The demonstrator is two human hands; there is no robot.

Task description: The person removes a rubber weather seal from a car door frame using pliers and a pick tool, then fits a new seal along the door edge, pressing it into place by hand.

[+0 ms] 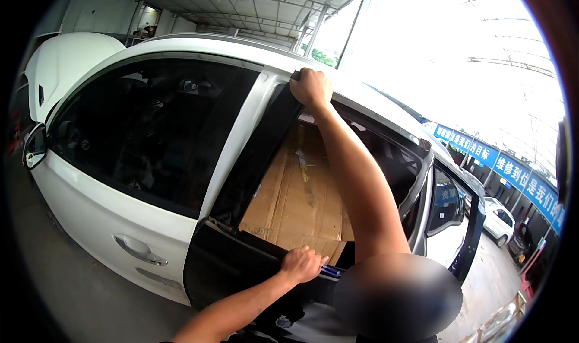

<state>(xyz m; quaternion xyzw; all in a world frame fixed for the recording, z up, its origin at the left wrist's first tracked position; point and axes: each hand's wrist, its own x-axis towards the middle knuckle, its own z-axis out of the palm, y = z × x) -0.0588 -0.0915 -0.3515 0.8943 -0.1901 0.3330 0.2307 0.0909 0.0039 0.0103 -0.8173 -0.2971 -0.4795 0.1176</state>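
Note:
A white car (114,186) stands side-on with its black rear door (241,261) ajar. My right hand (312,88) is raised to the top front corner of the door's window frame (256,162), fingers wrapped over it; a bit of dark trim (295,76) shows beside the fist. Lower down, my left hand (303,264) is closed at the window's bottom edge. A slim blue object (330,271) sticks out to the right of that fist; its kind cannot be made out. Behind the window opening stands brown cardboard (295,192) with tape on it.
The front door (145,240) is shut, with a handle (140,250) and a grey patch below. Its mirror (36,145) juts out at the left, near the raised hood (66,65). A blurred oval (398,295) hides part of the lower right. Another white car (498,221) is parked behind.

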